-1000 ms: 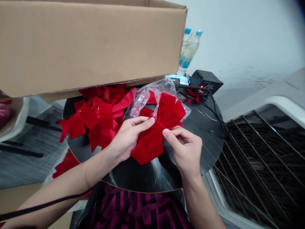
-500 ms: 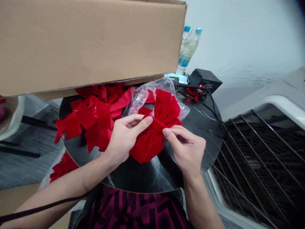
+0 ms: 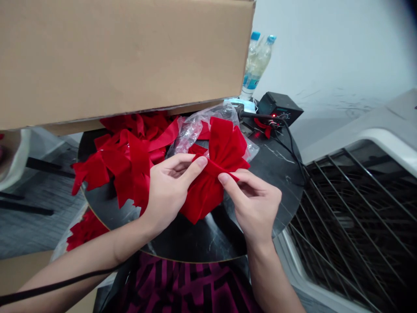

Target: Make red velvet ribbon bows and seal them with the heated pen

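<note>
Over on the left, a heap of red velvet bows [image 3: 120, 152] sits on the black marble table [image 3: 195, 241]. Now the left hand [image 3: 167, 191] clamps a single bow [image 3: 221, 143] over the table, thumb across its band [image 3: 215, 168], and the right hand [image 3: 254, 204] pinches the band's end.

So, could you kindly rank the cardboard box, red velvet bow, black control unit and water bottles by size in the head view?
Cardboard box: largest, though nearest the camera.
Red velvet bow.
Black control unit and water bottles: these look alike in size, so I won't rank them.
</note>
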A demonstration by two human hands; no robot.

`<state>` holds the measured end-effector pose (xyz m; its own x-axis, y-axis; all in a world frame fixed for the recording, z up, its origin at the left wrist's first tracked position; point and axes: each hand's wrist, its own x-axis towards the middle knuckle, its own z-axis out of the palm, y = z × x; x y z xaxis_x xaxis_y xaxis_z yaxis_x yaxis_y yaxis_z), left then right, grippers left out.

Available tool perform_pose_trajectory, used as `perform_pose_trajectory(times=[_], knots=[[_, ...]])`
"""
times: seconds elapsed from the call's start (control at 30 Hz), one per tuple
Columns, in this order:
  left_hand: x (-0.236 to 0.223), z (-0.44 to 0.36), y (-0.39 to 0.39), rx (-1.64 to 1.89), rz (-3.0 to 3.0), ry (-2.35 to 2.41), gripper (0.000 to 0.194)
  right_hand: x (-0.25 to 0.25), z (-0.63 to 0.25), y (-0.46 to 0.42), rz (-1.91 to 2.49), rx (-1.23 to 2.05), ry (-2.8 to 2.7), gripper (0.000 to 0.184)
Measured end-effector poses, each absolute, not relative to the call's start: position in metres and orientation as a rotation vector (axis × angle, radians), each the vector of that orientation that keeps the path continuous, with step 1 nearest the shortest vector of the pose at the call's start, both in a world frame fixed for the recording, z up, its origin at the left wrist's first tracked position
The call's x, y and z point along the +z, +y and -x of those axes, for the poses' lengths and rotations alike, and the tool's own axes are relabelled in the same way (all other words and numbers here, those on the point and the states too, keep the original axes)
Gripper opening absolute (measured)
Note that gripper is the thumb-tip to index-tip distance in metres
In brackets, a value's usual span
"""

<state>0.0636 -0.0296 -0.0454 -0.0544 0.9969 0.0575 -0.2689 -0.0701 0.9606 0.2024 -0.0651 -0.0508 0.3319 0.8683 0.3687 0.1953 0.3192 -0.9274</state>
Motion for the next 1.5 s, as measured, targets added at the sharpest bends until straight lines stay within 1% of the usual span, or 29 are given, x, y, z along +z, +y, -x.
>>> perform_pose_trajectory(times=[0.27, 0.47, 0.57, 0.67, 0.73, 0.83, 1.03, 1.07, 1.17, 1.27, 1.37, 1.43, 1.5], knots=[[-0.045, -0.063, -0.032, 1.342, -0.909, 0.94, 0.013, -0.05, -0.199, -0.063, 1.201, 0.577, -1.139, 0.02], [-0.041, -0.059, -0.026, 1.062, -0.626, 0.792, 0.017, -0.054, -0.204, -0.061, 1.187, 0.642, -1.102, 0.019], [-0.041, -0.057, -0.019, 0.93, -0.547, 0.735, 0.013, -0.058, -0.208, -0.06, 1.149, 0.724, -1.077, 0.017], [-0.043, -0.056, -0.014, 0.871, -0.516, 0.692, 0.009, -0.063, -0.211, -0.06, 1.104, 0.805, -1.059, 0.015], [-0.044, -0.056, -0.012, 0.867, -0.482, 0.676, 0.012, -0.063, -0.212, -0.06, 1.093, 0.835, -1.062, 0.017], [-0.046, -0.055, -0.013, 0.871, -0.468, 0.636, 0.024, -0.061, -0.212, -0.063, 1.075, 0.852, -1.098, 0.019], [-0.045, -0.053, -0.014, 0.842, -0.517, 0.625, 0.026, -0.05, -0.213, -0.068, 1.064, 0.824, -1.19, 0.02], [-0.045, -0.053, -0.014, 0.842, -0.545, 0.632, 0.025, -0.05, -0.214, -0.068, 1.066, 0.811, -1.202, 0.019], [-0.043, -0.051, -0.015, 0.843, -0.709, 0.608, 0.015, -0.05, -0.216, -0.069, 1.092, 0.749, -1.251, 0.016], [-0.045, -0.045, -0.017, 0.908, -0.935, 0.667, 0.008, -0.051, -0.219, -0.07, 1.129, 0.689, -1.302, 0.013], [-0.05, -0.04, -0.019, 0.976, -1.044, 0.769, 0.024, -0.051, -0.22, -0.068, 1.138, 0.683, -1.359, 0.01], [-0.052, -0.037, -0.019, 1.003, -1.058, 0.786, 0.025, -0.05, -0.22, -0.066, 1.142, 0.655, -1.4, 0.01], [-0.053, -0.036, -0.018, 1.021, -1.051, 0.767, 0.035, -0.048, -0.219, -0.066, 1.151, 0.627, -1.434, 0.009]])
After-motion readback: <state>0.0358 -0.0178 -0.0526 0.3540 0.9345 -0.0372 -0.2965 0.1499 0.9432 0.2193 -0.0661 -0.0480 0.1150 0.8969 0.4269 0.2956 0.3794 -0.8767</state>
